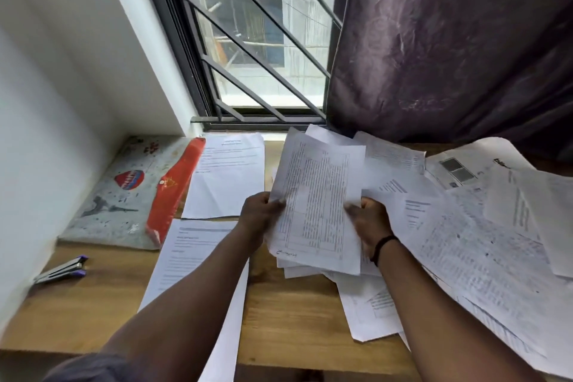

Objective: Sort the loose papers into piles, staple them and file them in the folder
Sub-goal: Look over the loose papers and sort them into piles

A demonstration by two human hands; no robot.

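A printed sheet (pixel 316 205) is pinched at its side edges by left hand (pixel 260 216) and right hand (pixel 370 220); started piles (pixel 228 174) lie left, nearer the left hand.

Only 1 view here, worn on the person's head, looking forward and steeply down over both forearms at the wooden desk (pixel 294 313) close below. Its wide angle bends the edges, taking in the barred window (pixel 257 40) at top centre and the wall (pixel 62 71) at upper left.
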